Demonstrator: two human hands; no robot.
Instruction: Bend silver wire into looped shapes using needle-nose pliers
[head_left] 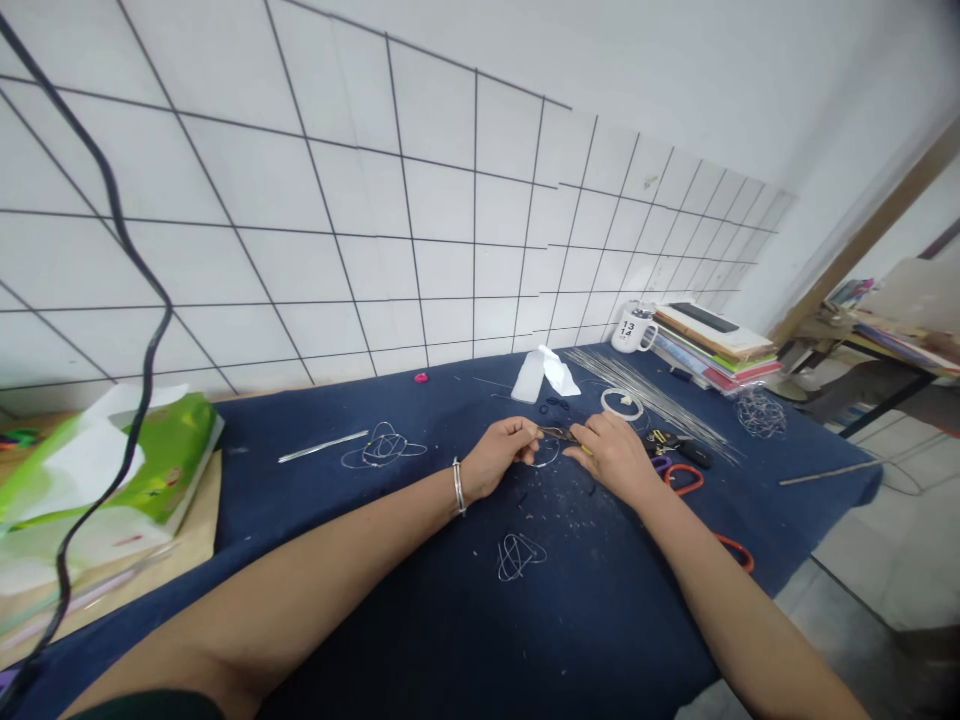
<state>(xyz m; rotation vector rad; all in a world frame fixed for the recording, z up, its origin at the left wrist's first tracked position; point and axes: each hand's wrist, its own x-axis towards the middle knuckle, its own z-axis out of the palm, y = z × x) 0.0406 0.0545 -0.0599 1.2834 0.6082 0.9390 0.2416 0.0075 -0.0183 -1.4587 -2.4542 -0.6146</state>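
Observation:
My left hand (pixel 501 455), with a silver bangle (pixel 459 487) at the wrist, pinches a thin wire (pixel 553 460) that curves in a small loop. My right hand (pixel 615 455) is wrapped around a pair of pliers (pixel 559 433), whose jaws point left at the wire by my left fingertips. Whether the jaws grip the wire is too small to tell. Below my hands lies a tangled coil of wire (pixel 519 556), and another wire coil (pixel 384 447) rests to the left. Small scraps are scattered on the dark blue cloth (pixel 450 620) beneath.
To the right lie orange-handled scissors (pixel 684 480), a tape roll (pixel 622 404), long straight wires (pixel 652 395) and a wire ball (pixel 760 412). A white mug (pixel 632 328) stands beside stacked books (pixel 712 345). A green tissue pack (pixel 161 465) and a black cable (pixel 112 190) are at left.

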